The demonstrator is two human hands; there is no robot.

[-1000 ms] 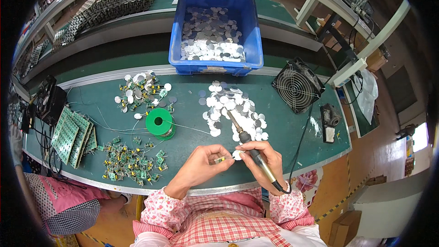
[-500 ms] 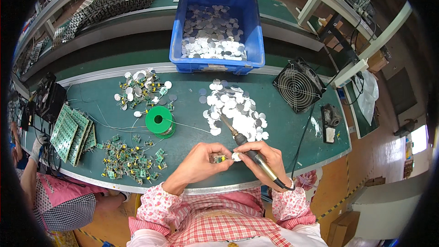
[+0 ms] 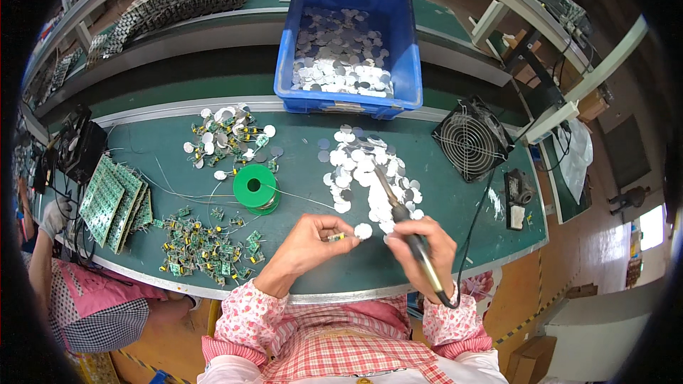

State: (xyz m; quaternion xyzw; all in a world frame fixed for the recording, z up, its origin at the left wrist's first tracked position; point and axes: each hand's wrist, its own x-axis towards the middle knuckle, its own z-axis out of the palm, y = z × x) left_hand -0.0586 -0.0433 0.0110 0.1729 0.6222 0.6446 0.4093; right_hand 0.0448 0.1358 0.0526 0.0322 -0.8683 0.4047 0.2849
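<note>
Between its thumb and fingers, my left hand [image 3: 307, 247] pinches a small circuit board [image 3: 334, 237] with a yellow part. A round white disc [image 3: 363, 231] sticks out at those fingertips, at the end of the board. My right hand [image 3: 429, 250] is wrapped round a soldering iron [image 3: 402, 212], somewhat blurred, its metal tip pointing away over a heap of white and grey discs [image 3: 353, 163]. A gap separates the two hands. Left of my left hand lies a pile of small boards [image 3: 206, 249] with yellow parts. A green spool of solder wire [image 3: 255, 188] stands beyond it.
A blue bin [image 3: 347, 103] of discs stands at the back. Boards with discs attached [image 3: 226, 135] lie far left, near stacked green panels [image 3: 114, 203]. A black fan [image 3: 472, 139] and a soldering stand [image 3: 518, 199] are at right. Another person's gloved hand [image 3: 55, 215] is at left.
My right hand has drawn the soldering iron to the right, away from the disc at my left fingertips. The disc now shows in full. The whole view has shifted slightly.
</note>
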